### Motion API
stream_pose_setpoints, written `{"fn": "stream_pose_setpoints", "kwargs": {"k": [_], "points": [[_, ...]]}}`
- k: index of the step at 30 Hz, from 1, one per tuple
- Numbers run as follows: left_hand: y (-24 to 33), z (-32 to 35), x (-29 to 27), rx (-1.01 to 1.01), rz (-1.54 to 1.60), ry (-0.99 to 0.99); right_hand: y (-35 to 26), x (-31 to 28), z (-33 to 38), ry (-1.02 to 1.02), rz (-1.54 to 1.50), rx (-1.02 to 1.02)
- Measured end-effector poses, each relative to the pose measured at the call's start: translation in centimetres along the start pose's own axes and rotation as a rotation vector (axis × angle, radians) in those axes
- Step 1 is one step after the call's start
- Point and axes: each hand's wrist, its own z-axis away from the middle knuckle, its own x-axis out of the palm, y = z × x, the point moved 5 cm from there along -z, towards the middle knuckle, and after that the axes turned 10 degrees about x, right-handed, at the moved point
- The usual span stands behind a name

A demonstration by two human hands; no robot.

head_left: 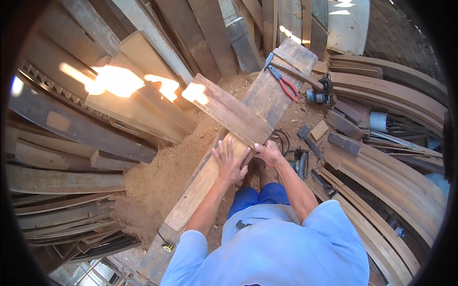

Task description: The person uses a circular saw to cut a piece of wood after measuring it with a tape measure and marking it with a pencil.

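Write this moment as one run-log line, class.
left hand flat on long pale wooden plank | right hand grips short brown board lying across it | red-handled pliers beyond

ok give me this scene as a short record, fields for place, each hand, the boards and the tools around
place: wood yard, sawdust ground, planks stacked all round
left hand: flat, fingers spread, on the pale long plank
right hand: gripping the near end of the short board
short board: lies crosswise over the long plank
pliers: red handles, on the far wide plank
power saw: on the ground right of the hands
tape measure: yellow, on the near end of the bench
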Motion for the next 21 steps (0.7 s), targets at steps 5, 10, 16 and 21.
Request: {"fn": "stream_pose_setpoints", "kwargs": {"k": [5, 10, 16, 21], "points": [[-0.2, 0.1, 0.1, 0.019, -0.001, 0.022, -0.2, 0.0, 0.1, 0.039, 0.065, -0.017], [-0.2, 0.3, -0.2, 0.025, -0.014, 0.042, 0.0, 1.3, 0.6, 0.101, 0.115, -0.069], [-1.3, -0.2, 0.2, -0.027, -0.043, -0.047, -0.7, 2.7, -0.4, 0.169, 0.309, -0.176], [-1.4, -0.3, 0.6, -0.012, -0.088, -0.024, 1.0, -0.5, 3.6, 0.313, 0.107, -0.216]]}}
